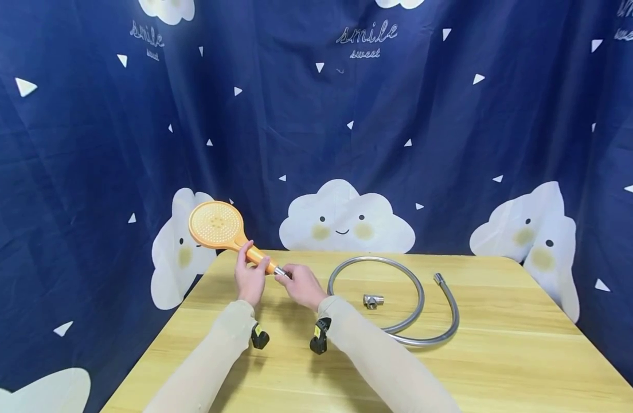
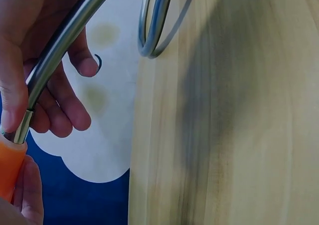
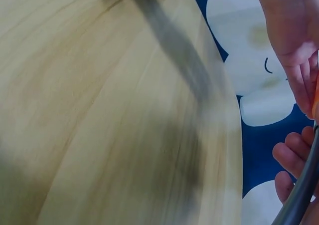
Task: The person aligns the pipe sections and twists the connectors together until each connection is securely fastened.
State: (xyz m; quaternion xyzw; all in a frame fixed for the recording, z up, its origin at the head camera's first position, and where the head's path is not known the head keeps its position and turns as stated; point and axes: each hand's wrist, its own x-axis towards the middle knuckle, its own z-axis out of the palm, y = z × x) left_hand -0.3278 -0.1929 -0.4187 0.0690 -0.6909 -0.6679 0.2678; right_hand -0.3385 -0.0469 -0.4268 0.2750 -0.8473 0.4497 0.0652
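Observation:
An orange shower head (image 1: pixel 216 225) with a pale, dotted spray face is held above the table, tilted, its handle pointing down to the right. My left hand (image 1: pixel 250 282) grips that handle (image 2: pixel 9 167). At the handle's lower end my right hand (image 1: pixel 304 288) pinches the metal end of a grey shower hose (image 2: pixel 55 48). The hose end meets the handle's opening in the left wrist view; how deep it sits I cannot tell. In the right wrist view the hose (image 3: pixel 300 197) runs past the curled right fingers (image 3: pixel 291 155).
The rest of the hose loops over the wooden table (image 1: pixel 502 355), its free end fitting (image 1: pixel 438 279) at the right. Inside the loop lies a small chrome tee fitting (image 1: pixel 372 301). A dark blue curtain (image 1: pixel 306 137) with clouds stands behind the table.

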